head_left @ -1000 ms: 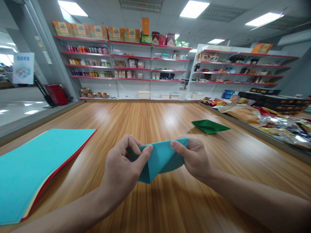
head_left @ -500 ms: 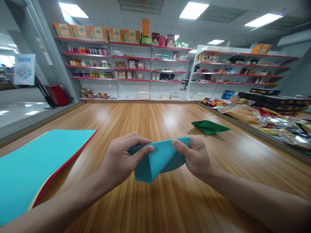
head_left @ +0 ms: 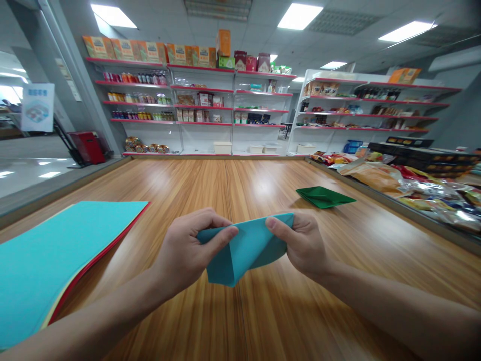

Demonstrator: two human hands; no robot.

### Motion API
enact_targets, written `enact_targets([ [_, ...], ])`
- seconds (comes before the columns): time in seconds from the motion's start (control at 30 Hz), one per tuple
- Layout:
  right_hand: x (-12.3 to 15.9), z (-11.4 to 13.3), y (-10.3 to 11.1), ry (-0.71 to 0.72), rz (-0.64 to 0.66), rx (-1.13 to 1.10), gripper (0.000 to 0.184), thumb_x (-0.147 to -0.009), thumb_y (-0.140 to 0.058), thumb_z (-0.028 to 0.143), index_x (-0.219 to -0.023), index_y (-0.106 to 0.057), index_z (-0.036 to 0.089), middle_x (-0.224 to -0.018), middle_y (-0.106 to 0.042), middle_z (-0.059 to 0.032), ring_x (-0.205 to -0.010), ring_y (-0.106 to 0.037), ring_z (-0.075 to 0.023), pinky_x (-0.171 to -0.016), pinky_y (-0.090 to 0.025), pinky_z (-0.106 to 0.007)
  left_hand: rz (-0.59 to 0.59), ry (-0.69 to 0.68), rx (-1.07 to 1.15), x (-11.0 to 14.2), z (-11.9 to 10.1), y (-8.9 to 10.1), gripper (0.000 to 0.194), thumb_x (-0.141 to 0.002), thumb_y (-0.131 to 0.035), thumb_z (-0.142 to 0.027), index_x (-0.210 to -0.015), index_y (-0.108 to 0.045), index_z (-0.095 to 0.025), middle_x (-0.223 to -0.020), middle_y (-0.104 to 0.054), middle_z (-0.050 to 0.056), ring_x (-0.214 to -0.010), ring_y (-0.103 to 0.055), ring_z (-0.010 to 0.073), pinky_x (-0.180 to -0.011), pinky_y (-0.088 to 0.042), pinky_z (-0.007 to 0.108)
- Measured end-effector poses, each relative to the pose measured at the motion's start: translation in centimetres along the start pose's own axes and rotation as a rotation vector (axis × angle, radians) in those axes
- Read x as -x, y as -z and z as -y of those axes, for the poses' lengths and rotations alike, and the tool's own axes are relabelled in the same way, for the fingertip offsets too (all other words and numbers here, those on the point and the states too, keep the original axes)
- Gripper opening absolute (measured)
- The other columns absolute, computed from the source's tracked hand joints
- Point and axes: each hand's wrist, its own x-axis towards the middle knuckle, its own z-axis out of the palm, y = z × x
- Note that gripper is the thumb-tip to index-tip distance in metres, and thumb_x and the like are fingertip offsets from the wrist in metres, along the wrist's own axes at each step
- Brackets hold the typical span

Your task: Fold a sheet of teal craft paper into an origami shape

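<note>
Both hands hold a folded sheet of blue paper [head_left: 250,250] above the wooden table [head_left: 195,321]. My left hand [head_left: 195,240] pinches its upper left edge, thumb in front and fingers behind. At the upper right corner, my right hand [head_left: 302,243] grips the paper with the thumb pressed on its front face. A fold hangs down below the left thumb, and the lower edge bows outward. Farther off to the right, a folded green paper [head_left: 325,196] rests on the table, apart from my hands.
A stack of coloured paper [head_left: 67,250], blue on top with cream and red beneath, lies at the left. Beyond the raised right edge are snack packets [head_left: 379,178] and black boxes [head_left: 424,158]. Stocked shelves [head_left: 203,108] stand behind the table.
My left fingers have shifted very slightly on the paper's upper edge, and the hanging fold sits a touch lower. The right hand looks unmoved.
</note>
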Motion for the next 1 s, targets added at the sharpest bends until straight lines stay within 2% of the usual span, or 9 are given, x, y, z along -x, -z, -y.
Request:
enact_targets([
  [0.37,-0.11,-0.43,0.31,0.015,-0.003,-0.006,0.038,-0.075,-0.07,0.037,-0.05,-0.054,0.014,-0.049,-0.047,0.0028,-0.045,-0.04,-0.0064,-0.043,-0.034,-0.019,0.051,0.12,0.069,0.11,-0.44,0.22,0.012,-0.082,-0.064,-0.028,-0.075,-0.066,-0.02,-0.068,-0.061,-0.003,-0.061,-0.053,0.0103,-0.053,-0.04,0.02],
  [1.0,-0.12,-0.61,0.41,-0.022,0.011,-0.025,0.036,-0.075,-0.07,0.037,-0.052,-0.055,0.014,-0.049,-0.049,0.0026,-0.045,-0.041,-0.0075,-0.043,-0.034,-0.02,0.07,0.164,0.099,-0.03,-0.6,0.29,0.013,-0.081,-0.063,-0.031,-0.075,-0.066,-0.019,-0.068,-0.062,-0.002,-0.061,-0.054,0.012,-0.052,-0.041,0.021],
])
